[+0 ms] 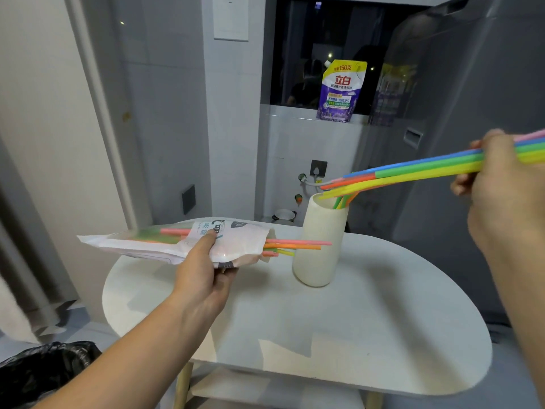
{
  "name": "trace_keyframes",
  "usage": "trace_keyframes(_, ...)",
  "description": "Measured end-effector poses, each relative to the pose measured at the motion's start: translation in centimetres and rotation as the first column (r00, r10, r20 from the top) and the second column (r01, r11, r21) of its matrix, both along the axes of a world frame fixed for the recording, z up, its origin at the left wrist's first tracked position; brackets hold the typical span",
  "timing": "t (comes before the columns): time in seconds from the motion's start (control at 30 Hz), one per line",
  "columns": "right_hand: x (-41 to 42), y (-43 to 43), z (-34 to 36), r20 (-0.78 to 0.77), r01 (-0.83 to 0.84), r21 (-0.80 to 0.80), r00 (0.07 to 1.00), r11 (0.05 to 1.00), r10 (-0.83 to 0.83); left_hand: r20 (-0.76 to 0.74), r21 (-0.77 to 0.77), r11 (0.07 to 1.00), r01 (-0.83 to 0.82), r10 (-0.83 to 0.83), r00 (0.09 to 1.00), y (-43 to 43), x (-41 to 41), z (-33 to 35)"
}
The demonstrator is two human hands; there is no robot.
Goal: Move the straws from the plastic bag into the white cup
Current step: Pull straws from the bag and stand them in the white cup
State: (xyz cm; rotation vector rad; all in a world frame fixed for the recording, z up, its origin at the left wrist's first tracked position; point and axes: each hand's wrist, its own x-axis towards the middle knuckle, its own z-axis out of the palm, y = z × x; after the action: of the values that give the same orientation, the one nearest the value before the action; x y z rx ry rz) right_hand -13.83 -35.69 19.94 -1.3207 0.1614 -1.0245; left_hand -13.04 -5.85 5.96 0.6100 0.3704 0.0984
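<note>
My left hand (pixel 203 270) grips the plastic bag (pixel 141 245) and holds it level above the table. Several straws (pixel 295 246) poke out of the bag's open right end, beside the white cup (pixel 318 255). My right hand (pixel 501 190) grips a bundle of coloured straws (pixel 413 169) up at the right. The bundle slopes down to the left, its tips right at the cup's rim. A few straw ends (pixel 342 200) show inside the cup's mouth.
The white oval table (pixel 354 320) has a shelf below. A purple detergent pouch (pixel 342 91) stands on the ledge behind. A grey fridge (pixel 457 113) rises at the right. A black bin bag (pixel 38 370) lies at the lower left.
</note>
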Motion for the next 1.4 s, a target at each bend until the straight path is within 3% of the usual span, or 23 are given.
trace_keyframes(0.13, 0.7, 1.8, 1.3, -0.011, 0.049, -0.195, 0.999, 0.98, -0.052, -0.016, 0.021, 0.999, 0.036, -0.035, 0.999, -0.7, -0.2, -0.2)
trace_keyframes(0.27, 2.4, 2.5, 1.5, -0.118, 0.01, -0.347, 0.991, 0.938, -0.055, -0.015, 0.038, 0.998, 0.045, -0.045, 0.999, -1.1, -0.5, -0.4)
trace_keyframes(0.53, 5.9, 3.6, 1.5, -0.311, -0.108, -0.513, 0.948, 0.852, -0.068, -0.004, 0.032, 0.999, 0.031, -0.031, 1.0, -1.2, -0.7, -0.2)
trace_keyframes(0.83, 8.0, 6.3, 0.6, -0.567, -0.34, -0.617, 0.817, 0.71, -0.101, -0.023, 0.037, 0.998, 0.057, -0.056, 0.998, -1.3, -0.9, -0.3)
trace_keyframes(1.03, 7.6, 6.1, -0.3, -0.532, -0.328, -0.636, 0.842, 0.699, -0.089, -0.028, 0.037, 0.998, 0.057, -0.056, 0.998, -1.1, -1.1, 0.0)
trace_keyframes(1.23, 3.8, 6.6, -1.3, -0.248, -0.044, -0.704, 0.95, 0.709, -0.188, -0.02, 0.04, 0.998, 0.049, -0.048, 0.999, -1.1, -1.1, 0.2)
trace_keyframes(1.3, 1.9, 7.3, -3.0, -0.272, -0.103, -0.702, 0.953, 0.705, -0.132, -0.008, 0.037, 0.999, 0.035, -0.035, 0.999, -1.0, -1.1, 0.4)
trace_keyframes(1.4, -1.0, 8.2, -7.0, -0.471, -0.314, -0.648, 0.881, 0.694, -0.04, 0.018, 0.043, 0.999, 0.017, -0.018, 1.0, -0.9, -1.2, 0.6)
